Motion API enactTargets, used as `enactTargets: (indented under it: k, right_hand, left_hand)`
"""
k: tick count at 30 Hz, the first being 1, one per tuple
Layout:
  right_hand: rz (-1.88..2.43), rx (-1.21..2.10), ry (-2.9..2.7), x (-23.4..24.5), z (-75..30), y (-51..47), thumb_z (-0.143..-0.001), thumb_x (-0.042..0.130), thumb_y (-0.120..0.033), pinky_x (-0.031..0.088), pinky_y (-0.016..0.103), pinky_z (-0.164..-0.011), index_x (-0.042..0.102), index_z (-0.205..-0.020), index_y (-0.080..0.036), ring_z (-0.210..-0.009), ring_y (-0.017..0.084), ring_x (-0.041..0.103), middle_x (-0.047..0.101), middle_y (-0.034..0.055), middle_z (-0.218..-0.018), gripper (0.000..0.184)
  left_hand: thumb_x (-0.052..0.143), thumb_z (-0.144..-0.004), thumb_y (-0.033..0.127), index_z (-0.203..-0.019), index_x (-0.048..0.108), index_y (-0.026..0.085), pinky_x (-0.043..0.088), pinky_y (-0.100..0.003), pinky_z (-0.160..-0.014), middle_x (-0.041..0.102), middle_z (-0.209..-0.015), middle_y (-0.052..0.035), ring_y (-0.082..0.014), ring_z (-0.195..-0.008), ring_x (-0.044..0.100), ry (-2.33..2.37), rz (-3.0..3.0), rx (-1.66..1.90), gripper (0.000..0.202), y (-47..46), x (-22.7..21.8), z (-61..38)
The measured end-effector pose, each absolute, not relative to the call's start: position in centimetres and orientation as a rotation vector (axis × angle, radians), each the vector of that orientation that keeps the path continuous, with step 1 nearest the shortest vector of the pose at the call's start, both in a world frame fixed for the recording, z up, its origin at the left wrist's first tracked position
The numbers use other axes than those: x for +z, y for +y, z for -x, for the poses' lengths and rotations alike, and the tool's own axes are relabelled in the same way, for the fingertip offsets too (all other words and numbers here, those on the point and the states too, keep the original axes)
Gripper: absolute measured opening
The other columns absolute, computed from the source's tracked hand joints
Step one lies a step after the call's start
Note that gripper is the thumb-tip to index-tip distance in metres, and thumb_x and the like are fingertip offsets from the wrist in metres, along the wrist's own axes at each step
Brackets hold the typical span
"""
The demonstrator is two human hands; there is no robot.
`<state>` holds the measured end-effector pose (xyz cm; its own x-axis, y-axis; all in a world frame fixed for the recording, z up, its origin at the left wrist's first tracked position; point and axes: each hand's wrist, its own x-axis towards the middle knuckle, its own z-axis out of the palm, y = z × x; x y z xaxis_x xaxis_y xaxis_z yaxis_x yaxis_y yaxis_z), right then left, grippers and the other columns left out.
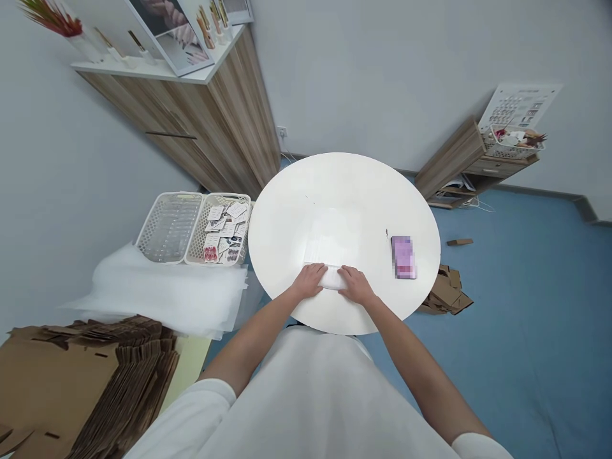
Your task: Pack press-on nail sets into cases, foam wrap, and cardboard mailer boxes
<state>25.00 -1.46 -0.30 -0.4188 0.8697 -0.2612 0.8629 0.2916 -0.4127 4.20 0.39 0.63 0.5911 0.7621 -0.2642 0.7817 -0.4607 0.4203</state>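
Observation:
A thin white foam sheet [333, 233] lies flat on the round white table [287, 197], its near end folded into a narrow bundle [331, 278]. My left hand [309, 281] is closed on the bundle's left end, and my right hand [354, 285] grips its right end. Whatever the fold may contain is hidden. To the right of my right hand lies a purple phone-shaped item [404, 257], blurred by pixels. A small dark object [387, 233] is just beyond it.
At left stand white baskets, one with printed cards [225, 233], one with clear packages [174, 226]. Nearer are stacked foam sheets [167, 290] and flattened cardboard boxes [129, 382]. More cardboard [447, 292] lies on the floor at right. A wooden cabinet [229, 108] stands behind left.

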Motion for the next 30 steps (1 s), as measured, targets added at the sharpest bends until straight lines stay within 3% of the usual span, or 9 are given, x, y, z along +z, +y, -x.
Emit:
enactTargets:
  k: [5,14,20,25,30]
  right_hand:
    - [1.568,0.921,-2.543,0.2,-25.2,-2.7,-0.067,0.057,-0.030,0.034,0.039,-0.089,0.041,-0.118,-0.021,-0.111,0.026,0.039,0.044,0.0088,-0.125,0.055]
    - [1.525,1.357,-2.222,1.3,-26.3,-5.4,-0.071,0.052,-0.036,0.036,0.038,-0.089,0.050,-0.113,-0.022,-0.106,0.024,0.047,0.052,0.0064,-0.117,0.044]
    - [1.671,1.547,-1.824,1.5,-26.5,-3.6,-0.076,0.042,-0.047,0.041,0.034,-0.077,0.059,-0.093,-0.023,-0.089,0.021,0.054,0.061,0.0040,-0.098,0.034]
    - [1.809,1.499,-1.628,0.8,-26.4,-2.2,-0.072,0.042,-0.055,0.040,0.029,-0.062,0.059,-0.078,-0.020,-0.070,0.018,0.053,0.060,0.0023,-0.077,0.039]
    - [1.955,1.349,-1.522,-0.6,-25.8,-1.4,-0.072,0.043,-0.051,0.036,0.025,-0.055,0.055,-0.074,-0.019,-0.062,0.015,0.049,0.056,0.0013,-0.069,0.034]
  left_hand:
    - [0.054,-0.066,0.028,-0.121,0.036,0.022,0.027,-0.037,-0.094,0.043,-0.124,-0.0066,-0.0251,-0.111,0.039,1.154,-2.299,-0.031,0.058,-0.7,0.9,-3.2]
    - [0.049,-0.071,0.047,-0.110,0.050,0.023,0.041,-0.030,-0.074,0.059,-0.101,-0.0048,-0.0221,-0.088,0.055,1.032,-2.061,-0.064,0.046,-1.9,1.2,-1.9]
    - [0.040,-0.076,0.053,-0.096,0.060,0.022,0.040,-0.026,-0.074,0.062,-0.101,-0.0029,-0.0208,-0.091,0.055,1.112,-1.837,0.087,0.042,0.2,1.8,-1.3]
    - [0.044,-0.075,0.045,-0.085,0.061,0.018,0.040,-0.025,-0.063,0.063,-0.087,-0.0036,-0.0188,-0.078,0.057,1.278,-1.738,0.166,0.034,1.1,0.7,0.0]
    - [0.044,-0.076,0.030,-0.070,0.057,0.017,0.037,-0.024,-0.056,0.058,-0.067,-0.0019,-0.0162,-0.065,0.053,1.560,-1.749,0.094,0.020,1.0,-0.9,0.4]
